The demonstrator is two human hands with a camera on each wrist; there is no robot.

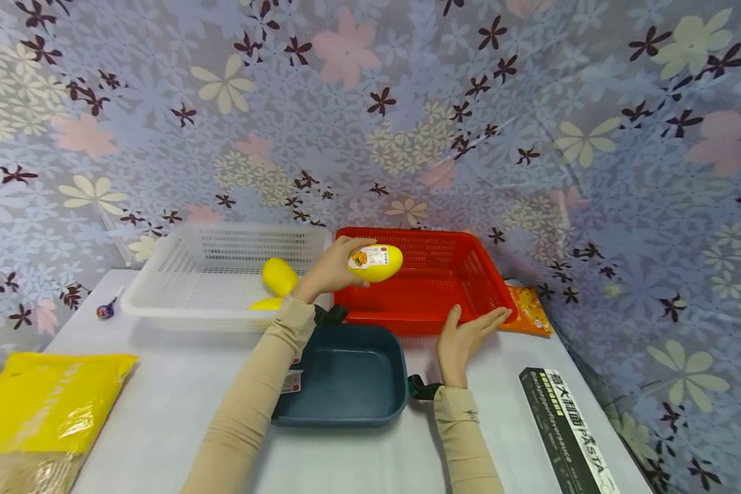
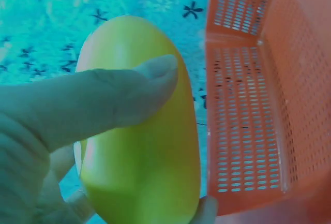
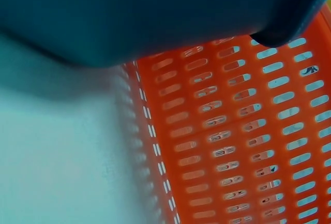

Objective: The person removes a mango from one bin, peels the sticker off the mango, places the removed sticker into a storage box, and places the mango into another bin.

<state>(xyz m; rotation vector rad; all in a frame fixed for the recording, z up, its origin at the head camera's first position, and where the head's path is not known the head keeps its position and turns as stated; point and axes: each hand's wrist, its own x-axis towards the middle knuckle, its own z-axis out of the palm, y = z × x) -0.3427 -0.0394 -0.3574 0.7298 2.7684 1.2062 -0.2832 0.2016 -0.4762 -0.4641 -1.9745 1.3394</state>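
My left hand (image 1: 336, 266) grips a smooth yellow mango (image 1: 383, 264) that bears a printed label, holding it above the left part of the red basket (image 1: 407, 321). In the left wrist view the thumb lies across the mango (image 2: 139, 167), and the basket wall (image 2: 243, 125) is to its right. My right hand (image 1: 460, 343) is at the red basket's front right rim, thumb and fingers spread, holding nothing; whether it touches the rim I cannot tell. More yellow mangoes (image 1: 279, 276) lie in the white basket (image 1: 179, 317).
A dark blue tray (image 1: 346, 420) stands in front of the baskets, with a labelled item (image 1: 291, 381) partly hidden by my left arm. On the left lie a yellow bag (image 1: 55, 405) and a lollipop (image 1: 106, 311). At right are a pasta box (image 1: 565, 425) and an orange packet (image 1: 531, 310).
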